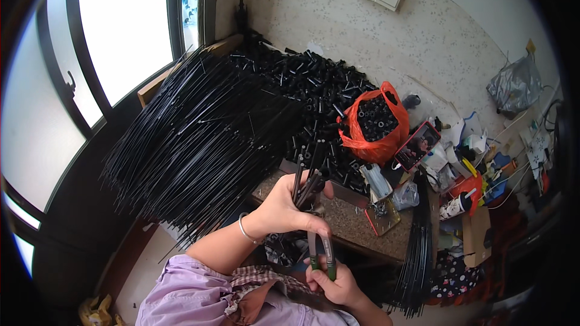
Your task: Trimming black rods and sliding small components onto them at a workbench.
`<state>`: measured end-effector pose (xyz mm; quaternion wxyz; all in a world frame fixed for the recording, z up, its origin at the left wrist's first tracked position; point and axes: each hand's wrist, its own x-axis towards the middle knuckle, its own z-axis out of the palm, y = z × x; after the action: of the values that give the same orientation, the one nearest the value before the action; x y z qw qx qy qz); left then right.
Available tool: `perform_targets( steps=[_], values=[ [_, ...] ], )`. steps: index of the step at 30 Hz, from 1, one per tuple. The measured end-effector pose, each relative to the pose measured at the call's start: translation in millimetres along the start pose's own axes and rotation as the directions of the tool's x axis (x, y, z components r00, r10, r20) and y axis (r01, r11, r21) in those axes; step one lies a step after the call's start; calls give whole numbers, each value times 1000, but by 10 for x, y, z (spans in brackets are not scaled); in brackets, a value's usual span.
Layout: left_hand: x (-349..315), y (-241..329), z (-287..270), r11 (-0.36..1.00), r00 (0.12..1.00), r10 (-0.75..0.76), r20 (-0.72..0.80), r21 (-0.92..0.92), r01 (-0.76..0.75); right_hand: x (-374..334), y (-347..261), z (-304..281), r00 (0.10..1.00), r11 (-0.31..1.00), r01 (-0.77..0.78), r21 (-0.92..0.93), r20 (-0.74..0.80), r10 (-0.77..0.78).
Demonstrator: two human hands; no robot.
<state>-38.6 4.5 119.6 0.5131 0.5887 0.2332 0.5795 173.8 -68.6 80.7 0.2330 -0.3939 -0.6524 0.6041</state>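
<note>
My left hand point(284, 206), with a bangle at the wrist, is closed around a few thin black rods point(299, 176) that stand up past its fingers. Below it, my right hand point(337, 282) grips a pair of pliers point(329, 250) by green-tipped handles. The handles point down toward me, and the pliers' jaws are hidden behind my left hand. Just beyond my hands is the brown speckled tabletop point(356, 226). To the left, a large heap of long black rods point(199, 139) fans out over the table's edge. Short black tubular pieces point(320, 81) are piled behind.
An orange-red plastic bag point(368, 152) full of black pieces stands on the pile. Right of it are a propped phone point(418, 147), a clear packet point(406, 195) and assorted clutter. Another rod bundle point(414, 259) hangs over the front edge. A window point(124, 24) lies left.
</note>
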Motion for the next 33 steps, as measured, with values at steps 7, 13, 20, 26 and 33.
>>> perform_targets(
  steps=[7, 13, 20, 26, 33],
  values=[
    [-48, 0, 37, 978, 995, -31, -91, 203, 49, 91, -167, -201, 961, 883, -57, 465, 265, -77],
    [51, -104, 194, 994, 984, -80, -160, 62, 91, 67, 226, -158, 968, 864, -108, 492, 249, -21],
    [55, -310, 279, 963, 960, -177, -216, 165, 215, 185, 551, 127, 996, 835, -53, 548, 88, 5],
    [133, -483, 368, 985, 957, -150, -250, 41, 165, 275, 514, -228, 945, 991, 38, 127, -328, 5],
    [158, -690, 284, 991, 979, -134, -153, -4, 135, 653, 1301, -1826, 571, 686, -346, -641, -724, -388]
  ],
)
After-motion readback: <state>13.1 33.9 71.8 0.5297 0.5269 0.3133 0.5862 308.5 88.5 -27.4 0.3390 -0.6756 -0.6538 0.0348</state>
